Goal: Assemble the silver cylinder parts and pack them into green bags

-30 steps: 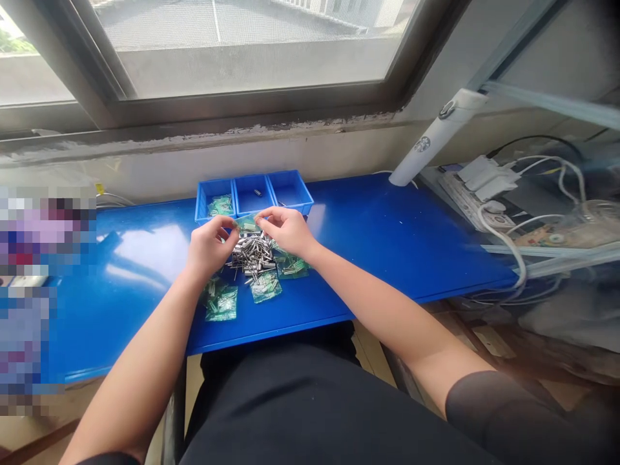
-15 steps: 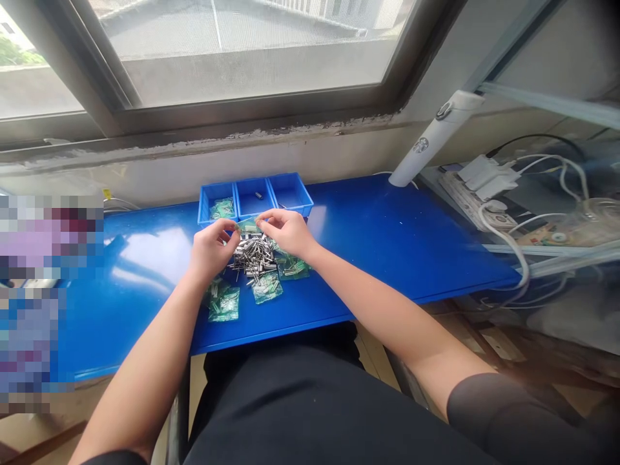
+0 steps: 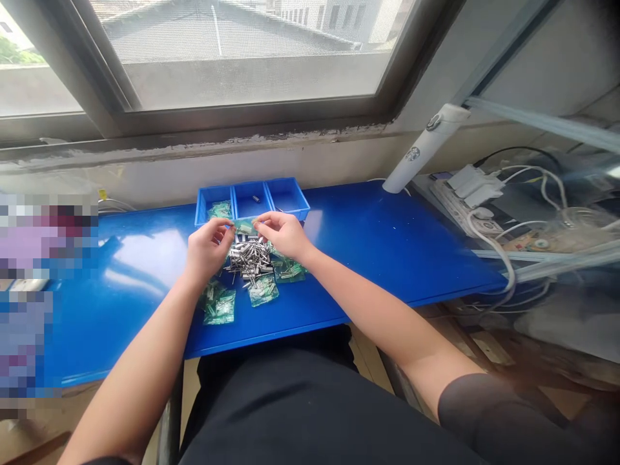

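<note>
A small green plastic bag (image 3: 245, 227) is stretched between my two hands, above a pile of small metal parts (image 3: 250, 258). My left hand (image 3: 208, 244) pinches its left end, and my right hand (image 3: 283, 234) pinches its right end. More green bags with metal pieces lie around the pile: one below it (image 3: 263, 290), one at its right (image 3: 289, 270) and one at the lower left (image 3: 220, 306). Just behind my hands stands a blue three-compartment bin (image 3: 306, 208). Green bags sit in its left compartment and a dark metal piece (image 3: 256, 199) in the middle one.
The blue table (image 3: 368, 258) runs beneath the window. A white bottle (image 3: 421, 152) leans at the back right, beside a power strip (image 3: 465, 203) with chargers and cables. Blurred-out items cover the table's left end.
The whole view has shifted slightly. Both hands still hold the green bag over the pile, with little visible movement of the fingers.
</note>
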Demonstrator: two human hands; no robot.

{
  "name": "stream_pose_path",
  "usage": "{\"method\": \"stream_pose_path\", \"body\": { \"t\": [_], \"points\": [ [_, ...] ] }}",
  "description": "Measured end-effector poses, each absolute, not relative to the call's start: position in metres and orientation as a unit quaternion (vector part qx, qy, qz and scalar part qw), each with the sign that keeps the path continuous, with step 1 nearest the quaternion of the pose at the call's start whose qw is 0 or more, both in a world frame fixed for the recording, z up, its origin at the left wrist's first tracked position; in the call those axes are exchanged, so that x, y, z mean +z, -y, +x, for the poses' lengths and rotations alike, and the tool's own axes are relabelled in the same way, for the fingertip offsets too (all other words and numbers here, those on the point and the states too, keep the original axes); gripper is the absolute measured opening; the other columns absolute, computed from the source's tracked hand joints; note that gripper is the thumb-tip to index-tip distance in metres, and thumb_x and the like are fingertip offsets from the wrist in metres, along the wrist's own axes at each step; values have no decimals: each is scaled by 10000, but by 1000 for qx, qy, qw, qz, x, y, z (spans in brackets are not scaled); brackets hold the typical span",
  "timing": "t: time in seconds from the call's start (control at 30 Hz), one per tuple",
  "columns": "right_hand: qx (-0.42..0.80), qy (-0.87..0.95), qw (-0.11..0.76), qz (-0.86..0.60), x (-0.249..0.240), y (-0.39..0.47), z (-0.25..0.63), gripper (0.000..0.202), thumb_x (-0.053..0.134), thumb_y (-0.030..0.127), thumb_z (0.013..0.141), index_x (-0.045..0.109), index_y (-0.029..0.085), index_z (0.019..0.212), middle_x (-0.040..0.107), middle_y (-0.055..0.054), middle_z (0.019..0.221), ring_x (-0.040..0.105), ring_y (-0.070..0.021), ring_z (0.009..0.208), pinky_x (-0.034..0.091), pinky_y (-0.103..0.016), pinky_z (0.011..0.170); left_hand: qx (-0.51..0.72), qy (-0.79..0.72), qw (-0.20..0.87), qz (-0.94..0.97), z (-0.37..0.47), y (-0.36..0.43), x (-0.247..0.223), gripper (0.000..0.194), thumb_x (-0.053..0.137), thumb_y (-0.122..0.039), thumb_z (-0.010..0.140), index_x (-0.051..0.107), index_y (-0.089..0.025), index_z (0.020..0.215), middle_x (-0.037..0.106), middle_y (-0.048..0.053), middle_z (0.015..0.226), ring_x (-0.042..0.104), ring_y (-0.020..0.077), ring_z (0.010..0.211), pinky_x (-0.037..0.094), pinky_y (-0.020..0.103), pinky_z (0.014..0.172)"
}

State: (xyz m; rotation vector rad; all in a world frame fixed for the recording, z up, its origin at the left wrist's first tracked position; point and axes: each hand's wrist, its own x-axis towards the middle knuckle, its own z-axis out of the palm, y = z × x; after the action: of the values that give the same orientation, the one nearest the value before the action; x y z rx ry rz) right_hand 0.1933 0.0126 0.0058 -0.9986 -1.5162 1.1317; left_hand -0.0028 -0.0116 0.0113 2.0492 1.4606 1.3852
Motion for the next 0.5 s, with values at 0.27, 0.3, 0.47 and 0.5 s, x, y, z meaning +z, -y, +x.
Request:
{"method": "stream_pose_path", "body": {
  "t": [0.27,0.3,0.47,0.5],
  "points": [
    [513,590,473,-407,6,-13,193,286,727,406,788,691,161,932,722,-39,763,662,-136,621,542,-277,615,474,-511,158,699,-3,14,12,170,614,-319,878,690,-197,968,674,3,710,616,98,541,487,205,504],
    [512,589,476,-406,6,-13,193,285,729,409,789,690,162,925,724,-39,768,665,-136,631,545,-275,621,473,-513,158,699,-3,14,12,174,612,-318,879,691,-198,976,676,1,698,623,101,542,492,204,506],
    [504,585,483,-414,8,-13,193,266,696,426,828,689,166,887,724,-37,785,671,-131,659,544,-262,636,466,-516,162,700,-2,15,13,216,580,-320,905,702,-192,1029,747,33,763,682,128,596,546,225,556],
    [503,585,481,-417,9,-13,193,273,688,436,835,690,167,881,724,-38,788,671,-131,664,541,-260,632,466,-515,166,699,-1,16,14,218,573,-318,909,703,-192,1031,760,38,787,692,133,604,557,232,567]
  ]
}}
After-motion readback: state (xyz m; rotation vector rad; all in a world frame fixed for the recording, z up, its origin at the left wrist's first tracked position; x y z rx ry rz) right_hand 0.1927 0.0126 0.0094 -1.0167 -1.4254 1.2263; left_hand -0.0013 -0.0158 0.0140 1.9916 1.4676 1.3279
